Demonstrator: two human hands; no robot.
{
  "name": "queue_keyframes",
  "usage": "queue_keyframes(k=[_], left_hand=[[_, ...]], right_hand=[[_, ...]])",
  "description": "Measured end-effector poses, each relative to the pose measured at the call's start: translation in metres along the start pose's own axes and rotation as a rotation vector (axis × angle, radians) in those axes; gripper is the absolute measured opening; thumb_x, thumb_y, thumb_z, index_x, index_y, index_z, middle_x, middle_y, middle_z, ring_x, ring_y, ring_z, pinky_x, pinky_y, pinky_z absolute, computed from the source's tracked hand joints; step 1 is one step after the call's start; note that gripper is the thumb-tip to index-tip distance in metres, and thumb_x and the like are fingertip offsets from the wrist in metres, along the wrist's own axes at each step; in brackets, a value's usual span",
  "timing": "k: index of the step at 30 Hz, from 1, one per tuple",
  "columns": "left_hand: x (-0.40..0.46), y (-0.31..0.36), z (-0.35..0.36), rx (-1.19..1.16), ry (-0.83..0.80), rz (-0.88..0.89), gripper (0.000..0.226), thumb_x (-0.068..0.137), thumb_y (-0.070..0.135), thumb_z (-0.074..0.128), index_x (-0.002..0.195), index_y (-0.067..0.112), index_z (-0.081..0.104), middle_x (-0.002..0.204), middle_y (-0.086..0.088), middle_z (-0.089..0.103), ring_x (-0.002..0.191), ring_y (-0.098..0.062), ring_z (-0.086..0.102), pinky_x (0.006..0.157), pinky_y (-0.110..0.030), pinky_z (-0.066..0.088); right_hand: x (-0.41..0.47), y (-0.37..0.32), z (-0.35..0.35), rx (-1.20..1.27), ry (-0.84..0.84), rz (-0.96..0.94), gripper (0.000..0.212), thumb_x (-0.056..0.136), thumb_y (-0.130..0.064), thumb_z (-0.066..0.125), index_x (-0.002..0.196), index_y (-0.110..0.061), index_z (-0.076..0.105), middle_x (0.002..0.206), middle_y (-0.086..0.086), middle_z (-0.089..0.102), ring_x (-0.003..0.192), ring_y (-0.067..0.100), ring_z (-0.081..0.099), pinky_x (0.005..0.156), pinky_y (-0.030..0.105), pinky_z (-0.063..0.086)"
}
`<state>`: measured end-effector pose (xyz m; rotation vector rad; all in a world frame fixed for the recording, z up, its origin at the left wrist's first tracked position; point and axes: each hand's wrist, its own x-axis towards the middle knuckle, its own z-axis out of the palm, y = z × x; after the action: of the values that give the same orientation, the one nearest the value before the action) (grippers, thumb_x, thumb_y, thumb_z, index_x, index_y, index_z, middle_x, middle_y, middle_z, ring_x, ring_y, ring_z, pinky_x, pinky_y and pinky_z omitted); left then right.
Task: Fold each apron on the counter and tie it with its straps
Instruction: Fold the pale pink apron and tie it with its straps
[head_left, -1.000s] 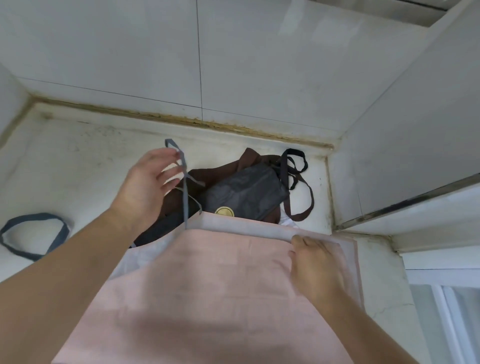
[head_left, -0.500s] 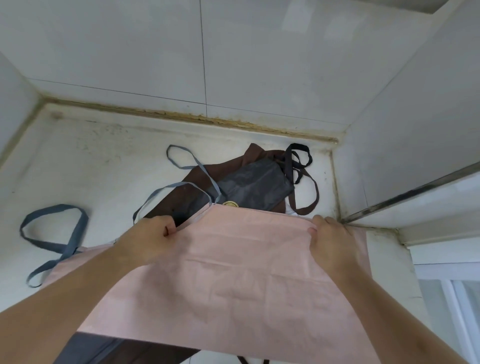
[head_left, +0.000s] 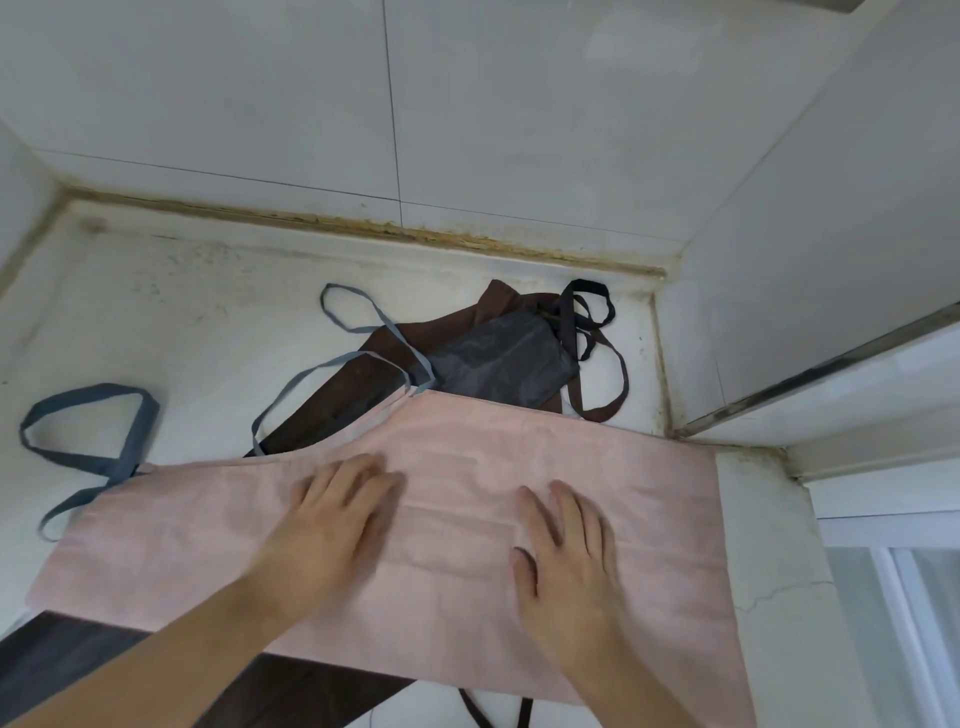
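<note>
Pink apron (head_left: 467, 519) lies spread on table (head_left: 156, 322), overlapping brown apron (head_left: 332, 400) beneath. Left hand (head_left: 332, 525) and right hand (head_left: 566, 561) both flat, fingers straight, palms pressing cloth, holding nothing; likely smoothing creases so fold lands square. Grey-blue straps (head_left: 88, 431) trail off left and rear, clear of fold, not yet tied. Dark folded apron (head_left: 504, 358) sits behind, near back wall.

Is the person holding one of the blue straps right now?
No, both the left hand and right hand lie flat on the pink apron, away from the blue straps.
</note>
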<state>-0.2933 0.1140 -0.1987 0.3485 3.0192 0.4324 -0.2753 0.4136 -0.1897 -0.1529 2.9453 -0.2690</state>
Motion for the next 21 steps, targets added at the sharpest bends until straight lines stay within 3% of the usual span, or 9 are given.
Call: queue_keyframes(k=[2,4,7,9,12,15,17,19,21], left_hand=[[-0.006,-0.005,0.004,0.036,-0.126,-0.143,0.053,0.103,0.05,0.04,0.154,0.036,0.041,0.154,0.002,0.039,0.142,-0.026,0.04,0.114,-0.062,0.032],[-0.014,-0.019,0.005,0.095,-0.191,-0.214,0.062,0.105,0.061,0.02,0.164,0.044,0.017,0.168,0.008,0.021,0.157,-0.021,0.02,0.121,-0.067,0.014],[-0.025,-0.043,-0.002,0.112,-0.225,-0.301,0.066,0.099,0.067,-0.004,0.161,0.048,-0.015,0.175,0.012,-0.007,0.161,-0.016,-0.009,0.125,-0.061,-0.006],[-0.029,-0.053,-0.009,0.089,-0.24,-0.374,0.066,0.095,0.068,-0.01,0.158,0.05,-0.024,0.173,0.011,-0.017,0.16,-0.017,-0.018,0.125,-0.058,-0.011],[-0.033,-0.062,-0.017,0.024,-0.235,-0.452,0.07,0.096,0.067,-0.003,0.163,0.046,-0.009,0.174,0.006,-0.007,0.161,-0.022,-0.008,0.127,-0.056,-0.005],[-0.033,-0.065,-0.027,-0.048,-0.112,-0.491,0.062,0.098,0.062,0.025,0.154,0.036,0.034,0.158,0.0,0.029,0.147,-0.032,0.03,0.122,-0.06,0.027],[-0.034,-0.064,-0.031,-0.076,-0.075,-0.503,0.05,0.098,0.053,0.048,0.144,0.033,0.046,0.149,0.001,0.032,0.137,-0.034,0.039,0.115,-0.06,0.036],[-0.037,-0.06,-0.032,-0.079,-0.068,-0.508,0.052,0.095,0.042,0.063,0.143,0.03,0.048,0.149,-0.001,0.031,0.134,-0.036,0.041,0.112,-0.061,0.038],[-0.042,-0.057,-0.033,-0.068,-0.052,-0.49,0.056,0.093,0.04,0.068,0.144,0.029,0.048,0.149,-0.003,0.032,0.132,-0.036,0.042,0.11,-0.061,0.039]], right_hand=[[-0.005,0.013,0.011,-0.03,-0.04,-0.032,0.065,0.101,-0.046,0.041,0.163,-0.041,0.025,0.171,-0.003,0.021,0.155,0.026,0.022,0.125,0.056,0.021],[-0.009,0.035,0.016,-0.053,-0.044,-0.028,0.063,0.104,-0.047,0.029,0.165,-0.044,0.013,0.174,-0.009,0.011,0.16,0.019,0.012,0.127,0.057,0.014],[-0.012,0.065,0.013,-0.046,-0.006,0.1,0.063,0.103,-0.045,0.025,0.165,-0.04,0.015,0.173,-0.01,0.014,0.16,0.017,0.014,0.127,0.057,0.016],[-0.014,0.08,0.01,-0.034,-0.003,0.187,0.063,0.103,-0.045,0.024,0.165,-0.04,0.016,0.173,-0.011,0.015,0.159,0.017,0.015,0.127,0.057,0.017],[-0.017,0.086,0.007,-0.042,0.005,0.222,0.064,0.102,-0.045,0.024,0.165,-0.039,0.019,0.173,-0.011,0.016,0.158,0.021,0.019,0.125,0.059,0.019],[-0.012,0.068,0.003,-0.037,0.056,0.253,0.065,0.095,-0.034,0.035,0.159,-0.02,0.04,0.164,0.007,0.036,0.148,0.037,0.035,0.118,0.062,0.03],[0.006,0.042,-0.003,-0.001,0.111,0.226,0.059,0.087,-0.017,0.051,0.144,-0.006,0.054,0.147,0.015,0.049,0.13,0.046,0.046,0.11,0.061,0.041],[0.034,0.003,-0.015,0.098,0.101,0.146,0.052,0.087,-0.006,0.061,0.138,-0.007,0.058,0.14,0.01,0.053,0.125,0.04,0.05,0.108,0.052,0.046],[0.064,-0.044,-0.027,0.248,0.022,0.016,0.046,0.094,-0.008,0.062,0.14,-0.01,0.057,0.143,0.003,0.049,0.13,0.028,0.05,0.11,0.039,0.044]])
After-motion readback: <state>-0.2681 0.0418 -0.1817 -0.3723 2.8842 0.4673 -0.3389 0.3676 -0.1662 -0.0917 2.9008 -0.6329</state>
